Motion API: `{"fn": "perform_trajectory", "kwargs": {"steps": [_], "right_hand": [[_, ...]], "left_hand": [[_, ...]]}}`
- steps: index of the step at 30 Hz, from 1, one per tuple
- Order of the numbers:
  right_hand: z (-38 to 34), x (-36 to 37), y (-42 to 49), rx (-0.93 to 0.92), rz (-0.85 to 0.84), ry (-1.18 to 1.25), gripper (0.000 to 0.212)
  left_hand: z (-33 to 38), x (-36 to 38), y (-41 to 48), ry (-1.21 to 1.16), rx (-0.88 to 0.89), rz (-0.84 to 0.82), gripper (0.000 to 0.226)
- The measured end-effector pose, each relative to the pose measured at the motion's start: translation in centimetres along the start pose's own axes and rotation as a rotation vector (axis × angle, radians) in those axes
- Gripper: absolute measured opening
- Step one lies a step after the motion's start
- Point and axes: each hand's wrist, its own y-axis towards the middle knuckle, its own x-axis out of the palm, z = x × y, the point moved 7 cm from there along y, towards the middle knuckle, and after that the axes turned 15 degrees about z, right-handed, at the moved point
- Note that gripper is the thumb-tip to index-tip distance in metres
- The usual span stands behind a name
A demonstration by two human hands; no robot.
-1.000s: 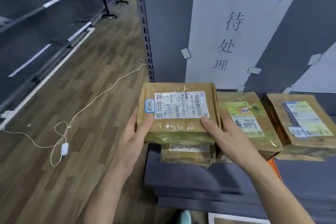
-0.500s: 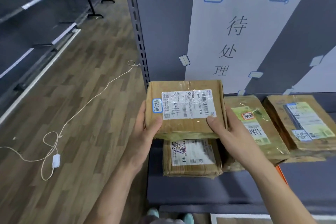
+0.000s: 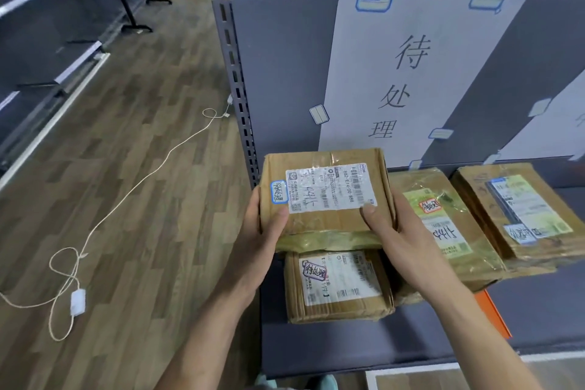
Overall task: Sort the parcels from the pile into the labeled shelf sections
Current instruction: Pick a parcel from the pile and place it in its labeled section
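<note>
Both hands, left hand (image 3: 264,233) and right hand (image 3: 400,236), grip the parcel (image 3: 326,191) by its sides above the shelf's (image 3: 332,348) left end. Its glossy tape looks slippery; a loosened grip could drop it onto the parcel below (image 3: 338,286).

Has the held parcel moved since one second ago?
Yes. The held parcel rose, uncovering more of the shelf parcel beneath it.

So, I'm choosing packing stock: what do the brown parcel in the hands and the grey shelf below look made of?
The held brown parcel looks like matte cardboard, bound in glossy clear tape that glares over the white label. The grey shelf looks like matte painted sheet metal; its slotted upright suggests steel, though paint hides it.
</note>
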Motion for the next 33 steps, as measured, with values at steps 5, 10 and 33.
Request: {"fn": "perform_trajectory", "kwargs": {"steps": [5,10,33], "right_hand": [[0.0,0.4,0.9,-0.001,0.020,0.039,0.051],[-0.6,0.8,0.3,-0.088,0.066,-0.070,0.044],[4.6,3.1,-9.2,-0.598,-0.219,-0.576,0.061]], "left_hand": [[-1.5,0.2,1.0,0.074,-0.075,0.111,0.033],[-2.8,-0.1,1.1,0.093,-0.099,0.138,0.032],[-2.8,1.1,1.1,0.071,-0.210,0.358,0.062]]}}
